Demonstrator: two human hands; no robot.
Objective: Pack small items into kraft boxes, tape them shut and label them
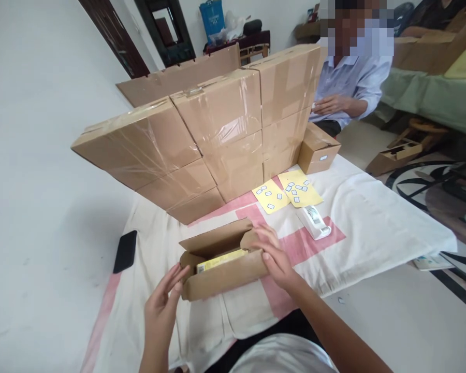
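A small open cardboard box (221,277) lies on the white and pink cloth (357,233) in front of me, with a yellow packet (220,260) inside it. My left hand (163,305) touches the box's left end, fingers stretched out. My right hand (274,256) rests flat on the box's right end flap, fingers spread.
A wall of taped cardboard boxes (213,134) stands behind. Yellow sheets with small stickers (285,194) and a white tape dispenser (314,221) lie to the right. A black phone (125,251) lies left on the floor. Another person (349,88) sits at the far right beside a small box (318,150).
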